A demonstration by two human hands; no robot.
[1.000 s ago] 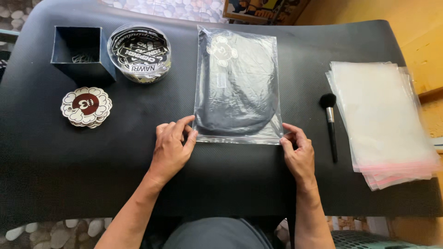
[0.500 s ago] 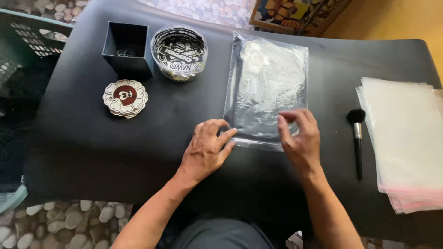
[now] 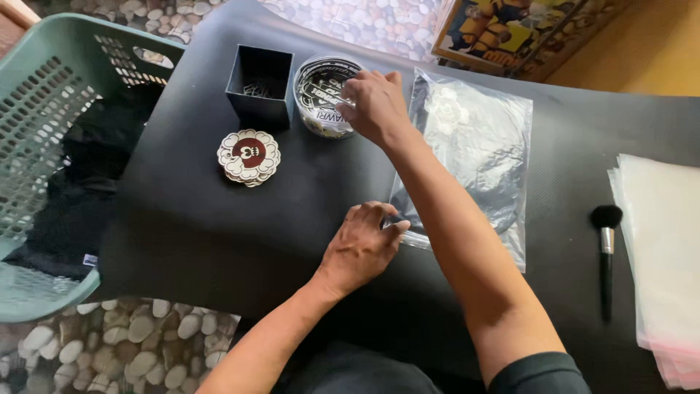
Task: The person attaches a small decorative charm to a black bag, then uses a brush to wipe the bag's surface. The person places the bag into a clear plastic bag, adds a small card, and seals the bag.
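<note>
A clear plastic bag (image 3: 477,146) with a dark folded garment inside lies flat on the black table (image 3: 219,233). My left hand (image 3: 361,244) rests on the table with its fingertips on the bag's near left corner. My right hand (image 3: 375,106) reaches across to the round clear tub (image 3: 321,87) of black-and-white stickers, with its fingers over the tub's right side. Whether those fingers pinch a sticker is hidden.
A dark square box (image 3: 260,84) stands left of the tub. A stack of flower-shaped tags (image 3: 249,156) lies in front of it. A makeup brush (image 3: 605,252) and a pile of clear bags (image 3: 660,255) are at right. A green basket (image 3: 51,153) of dark cloth sits at left.
My right hand left the bag's near right corner and moved up and left to the sticker tub. My left hand stayed at the bag's corner. The view swung left, showing the basket.
</note>
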